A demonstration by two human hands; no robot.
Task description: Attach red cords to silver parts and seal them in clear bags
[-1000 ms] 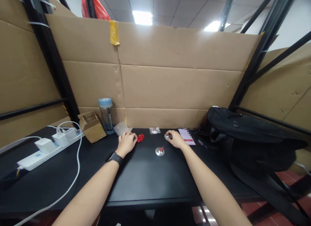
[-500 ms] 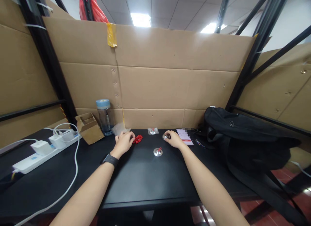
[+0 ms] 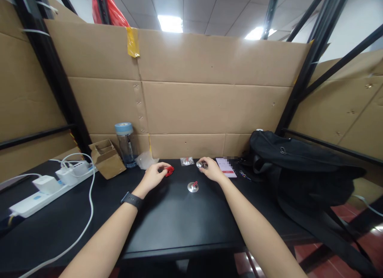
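Note:
My left hand (image 3: 154, 175), a dark watch on its wrist, pinches a bundle of red cord (image 3: 170, 171) at the back of the black table. To the right, my right hand (image 3: 212, 169) has its fingers closed on a small shiny metal disc (image 3: 201, 165), partly hidden by the fingers. Between and nearer to me lies a round silver disc with a red loop (image 3: 193, 187), flat on the tabletop. Behind it is a small clear plastic packet (image 3: 187, 161) with something red and silvery inside.
Left of my hands are crumpled clear plastic (image 3: 146, 161), a blue-lidded bottle (image 3: 125, 146), an open cardboard box (image 3: 108, 160) and a white power strip (image 3: 44, 198) with cables. A phone-like screen (image 3: 226, 168) and a black bag (image 3: 299, 162) lie right. Cardboard (image 3: 209, 110) walls the back.
The left hand has closed on the red cord and shifted slightly right. The right hand has lifted and tilted its disc a little. The view has drifted slightly.

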